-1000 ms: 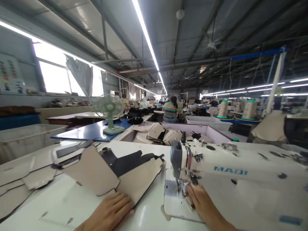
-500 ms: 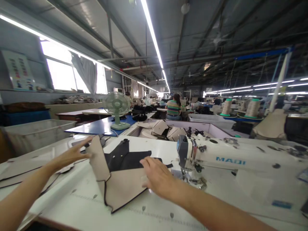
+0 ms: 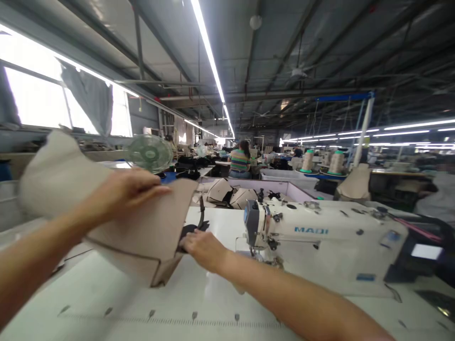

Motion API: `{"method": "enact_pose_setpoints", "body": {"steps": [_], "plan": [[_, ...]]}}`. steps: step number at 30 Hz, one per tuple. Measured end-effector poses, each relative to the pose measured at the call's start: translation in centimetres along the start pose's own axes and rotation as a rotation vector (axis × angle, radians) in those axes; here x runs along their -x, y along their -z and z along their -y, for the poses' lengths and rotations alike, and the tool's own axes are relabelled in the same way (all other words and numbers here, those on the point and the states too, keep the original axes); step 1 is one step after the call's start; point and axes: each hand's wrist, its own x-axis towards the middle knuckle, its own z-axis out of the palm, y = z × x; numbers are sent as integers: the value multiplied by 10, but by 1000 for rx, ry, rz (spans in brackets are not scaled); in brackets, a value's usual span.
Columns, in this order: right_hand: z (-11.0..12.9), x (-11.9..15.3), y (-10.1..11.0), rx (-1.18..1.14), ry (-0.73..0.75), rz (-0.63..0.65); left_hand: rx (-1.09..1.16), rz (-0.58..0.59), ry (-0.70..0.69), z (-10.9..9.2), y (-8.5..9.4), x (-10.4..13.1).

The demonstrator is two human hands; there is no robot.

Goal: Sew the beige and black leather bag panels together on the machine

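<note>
A large beige stitched piece (image 3: 142, 227) with dark seam edges is raised above the white sewing table (image 3: 170, 303), left of centre. Across its upper face lies my left hand (image 3: 130, 189), blurred, with fingers bent together; whether it grips the piece is unclear. My right hand (image 3: 201, 246) is closed on the piece's dark edge at the right side, where black material shows. The white sewing machine (image 3: 320, 241) stands right of my right hand, its needle area apart from the piece.
Behind the table is a lilac-edged bin (image 3: 291, 192) of beige pieces. A green fan (image 3: 149, 154) stands at the back left. Thread cones (image 3: 336, 162) are at the back right. Farther off, a person in a striped top (image 3: 240, 159) sits facing away.
The beige piece has been lifted and turned, now spreading far to the left. My left hand has moved onto its upper face, my right hand to its dark edge. The view has shifted right.
</note>
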Motion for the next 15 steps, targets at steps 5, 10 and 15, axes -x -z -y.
{"method": "enact_pose_setpoints", "body": {"steps": [5, 10, 15], "plan": [[-11, 127, -59, 17, -79, -53, 148, 351, -138, -107, -120, 21], [-22, 185, -67, -82, -152, -84, 77, 495, -262, -158, -160, 24], [-41, 190, -61, -67, -188, 118, 97, 571, -420, -174, -166, 19]]}}
